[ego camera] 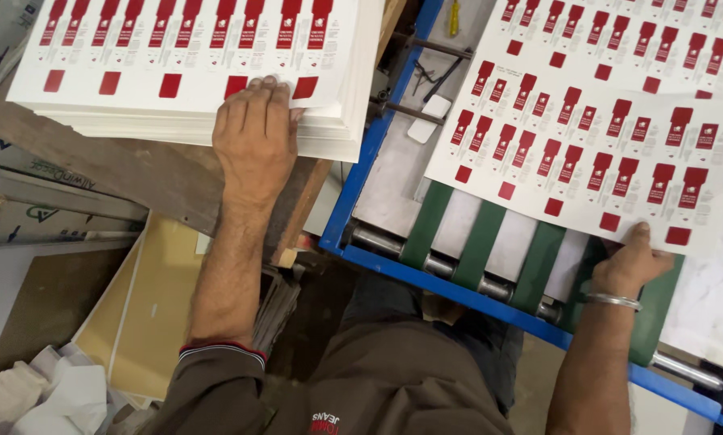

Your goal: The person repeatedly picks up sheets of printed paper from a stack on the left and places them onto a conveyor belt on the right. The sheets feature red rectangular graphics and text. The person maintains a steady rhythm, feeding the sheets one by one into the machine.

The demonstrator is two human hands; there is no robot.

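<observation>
Left hand (255,133) lies flat, fingers together, on the stack of printed sheets (192,72) at its near edge. Right hand (631,262) pinches, apparently thumb on top, one printed sheet (587,153) lying over green belts (480,242).

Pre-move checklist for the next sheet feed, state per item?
1. Left hand on the stack: ok, fingers flat on the top sheet's near edge.
2. Right hand on the fed sheet: ok, fingers at its near edge.
3. Fed sheet flat over the green belts: ok, no curl seen.
4. Sheet square to the blue frame: not ok, it lies at an angle.
5. Rollers free of scraps: ok where visible.
6. Only one sheet picked from the stack: cannot tell.
</observation>
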